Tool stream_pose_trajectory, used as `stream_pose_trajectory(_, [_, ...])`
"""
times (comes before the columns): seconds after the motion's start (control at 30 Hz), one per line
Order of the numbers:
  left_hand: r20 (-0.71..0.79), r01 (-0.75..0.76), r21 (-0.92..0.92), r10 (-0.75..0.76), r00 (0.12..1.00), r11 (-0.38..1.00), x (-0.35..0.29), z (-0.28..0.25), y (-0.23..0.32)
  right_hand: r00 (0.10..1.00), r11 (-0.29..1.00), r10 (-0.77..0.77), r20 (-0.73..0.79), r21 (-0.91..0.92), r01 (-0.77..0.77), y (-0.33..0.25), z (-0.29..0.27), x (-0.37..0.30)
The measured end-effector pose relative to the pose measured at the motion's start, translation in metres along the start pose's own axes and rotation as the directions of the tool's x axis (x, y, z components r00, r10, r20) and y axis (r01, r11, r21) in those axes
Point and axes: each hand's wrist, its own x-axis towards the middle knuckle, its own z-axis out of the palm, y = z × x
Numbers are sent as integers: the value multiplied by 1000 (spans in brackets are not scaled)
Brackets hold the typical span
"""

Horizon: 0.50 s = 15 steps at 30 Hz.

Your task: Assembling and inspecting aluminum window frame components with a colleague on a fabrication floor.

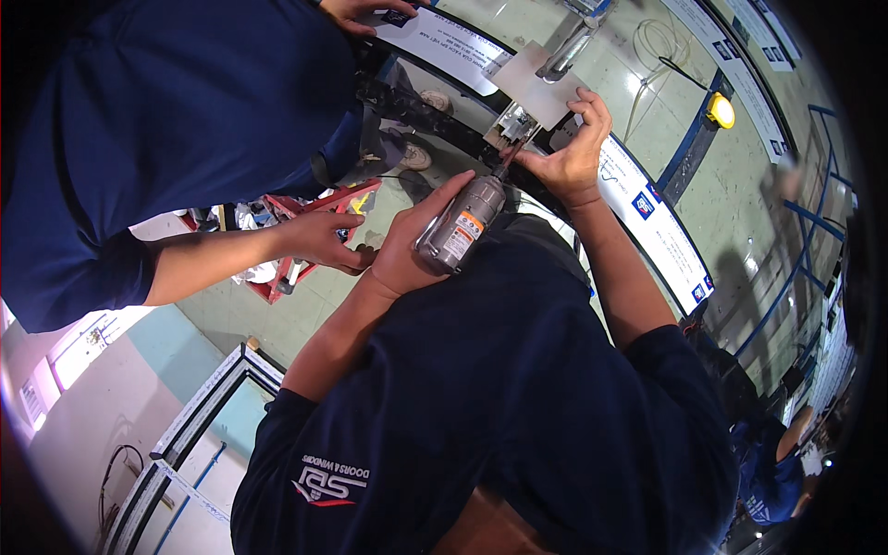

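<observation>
My left hand (407, 242) is closed round a grey power screwdriver (462, 227). Its long bit (504, 167) points up and right, to a silver metal fitting (516, 123) on a dark frame bar (435, 113). Opposite it, my right hand (575, 153) curls its fingers at the edge of a pale square plate (539, 85). The right thumb lies close by the bit, and what it presses on is partly hidden. A metal rod-shaped part (566, 51) stands over the plate.
A co-worker in dark blue leans in from the left, one hand (319, 239) beside my left wrist, another (363, 13) on the frame. A red tool carrier (277, 287) stands below. White-filmed strips (647, 208) and a yellow tape measure (721, 111) lie right. Another person (772, 467) is far right.
</observation>
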Motion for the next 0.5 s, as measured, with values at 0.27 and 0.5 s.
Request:
stream_pose_trajectory(0.27, [23, -4, 21, 3, 1000, 1000, 3, -2, -2, 1000, 1000, -17, 13, 6, 17, -3, -1, 1])
stream_pose_trajectory(0.5, [4, -2, -23, 2, 1000, 1000, 6, -1, 2, 999, 999, -33, 9, -23, 33, 1, 1, 1])
